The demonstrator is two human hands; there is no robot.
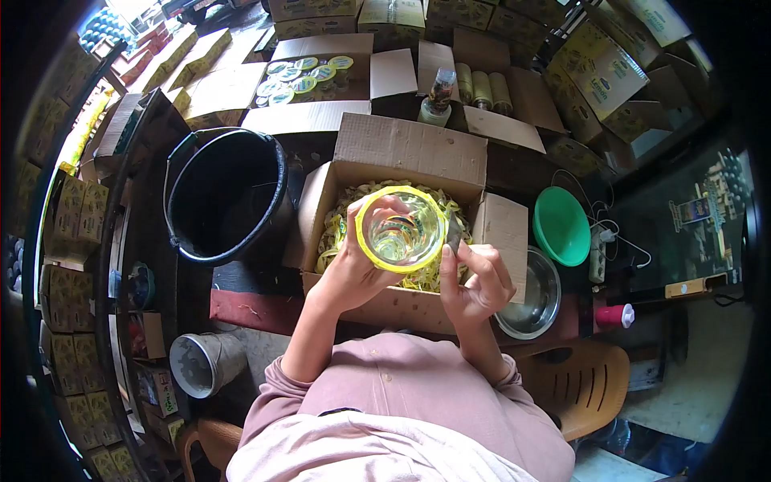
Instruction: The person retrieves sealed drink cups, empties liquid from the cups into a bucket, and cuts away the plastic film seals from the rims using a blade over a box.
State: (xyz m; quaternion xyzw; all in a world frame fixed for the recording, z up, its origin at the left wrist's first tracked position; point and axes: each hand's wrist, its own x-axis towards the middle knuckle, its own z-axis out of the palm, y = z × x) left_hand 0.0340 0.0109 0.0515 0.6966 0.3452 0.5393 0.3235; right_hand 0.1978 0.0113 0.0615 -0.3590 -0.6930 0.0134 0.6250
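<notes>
My left hand (357, 269) is wrapped round a clear cup with a yellow rim (401, 268), tilted so that its open mouth faces me. Close to the cup's right side, my right hand (479, 283) has its thumb and forefinger pinched near a small dark thing (454, 231) that I cannot make out. Under both hands, an open cardboard box (409, 149) holds many yellow strips or wrappers (333, 241). The hands and cup hide part of its contents.
A black bucket (183, 189) stands left of the box. On the right are a green bowl (562, 226) and a metal bowl (540, 305). Behind, one open carton (309, 114) holds lidded cups, and a bottle (438, 100) stands beside another. A white bucket (207, 364) sits lower left.
</notes>
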